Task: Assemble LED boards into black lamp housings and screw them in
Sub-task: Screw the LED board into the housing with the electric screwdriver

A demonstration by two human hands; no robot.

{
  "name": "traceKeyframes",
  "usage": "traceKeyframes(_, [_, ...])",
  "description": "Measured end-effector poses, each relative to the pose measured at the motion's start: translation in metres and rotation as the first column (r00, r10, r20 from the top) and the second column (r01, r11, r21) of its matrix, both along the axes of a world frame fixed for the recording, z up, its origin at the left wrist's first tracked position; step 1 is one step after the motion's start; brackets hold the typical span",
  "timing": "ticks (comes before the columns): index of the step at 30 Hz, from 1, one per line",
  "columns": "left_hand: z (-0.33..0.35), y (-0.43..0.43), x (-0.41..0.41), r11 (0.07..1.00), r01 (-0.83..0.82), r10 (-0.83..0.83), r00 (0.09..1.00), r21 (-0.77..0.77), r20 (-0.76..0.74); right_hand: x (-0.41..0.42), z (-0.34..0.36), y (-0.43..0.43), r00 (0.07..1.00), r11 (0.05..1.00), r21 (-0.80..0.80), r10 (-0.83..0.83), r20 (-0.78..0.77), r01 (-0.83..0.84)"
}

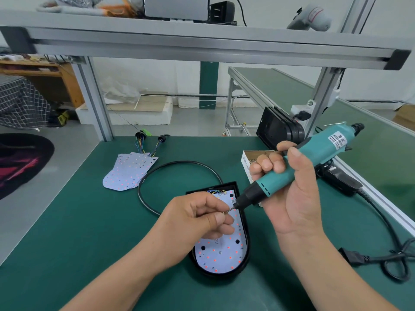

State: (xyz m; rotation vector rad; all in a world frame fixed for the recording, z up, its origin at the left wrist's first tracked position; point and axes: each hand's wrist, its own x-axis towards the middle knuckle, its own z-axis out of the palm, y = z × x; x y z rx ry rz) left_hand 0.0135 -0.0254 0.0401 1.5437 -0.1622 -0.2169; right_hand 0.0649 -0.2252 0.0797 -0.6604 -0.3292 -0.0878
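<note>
a checked cloth (20, 102) lies near a wooden desk (48, 74).

a black, round-ended lamp housing (246, 248) lies flat near centre, a white led board (224, 254) with red dots seated inside. spare led boards (128, 173) with coloured wires lie fanned far left. more black housings (278, 131) stand on edge far right.

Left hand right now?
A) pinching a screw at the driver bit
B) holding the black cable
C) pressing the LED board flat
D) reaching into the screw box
A: the left hand pinches a screw at the bit of the teal screwdriver, which the right hand holds over the LED board in the black housing.
</note>
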Motion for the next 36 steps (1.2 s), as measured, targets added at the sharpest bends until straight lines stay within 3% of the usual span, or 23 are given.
traceKeyframes(22, [-0.001,-0.003,-0.002,0.998,-0.061,0.060,0.997,0.024,0.045,0.001,-0.003,0.002,0.999,0.999,-0.039,0.002,0.032,-0.001])
traceKeyframes(34, [0.000,-0.004,-0.003,0.999,-0.051,0.048,0.990,0.020,0.136,0.005,-0.010,0.004,0.995,0.998,0.058,-0.032,-0.090,0.037])
traceKeyframes(36, [0.003,0.001,-0.002,0.987,-0.147,0.132,0.972,0.066,0.194,0.006,-0.009,0.003,0.994,0.996,0.067,-0.045,-0.102,0.052])
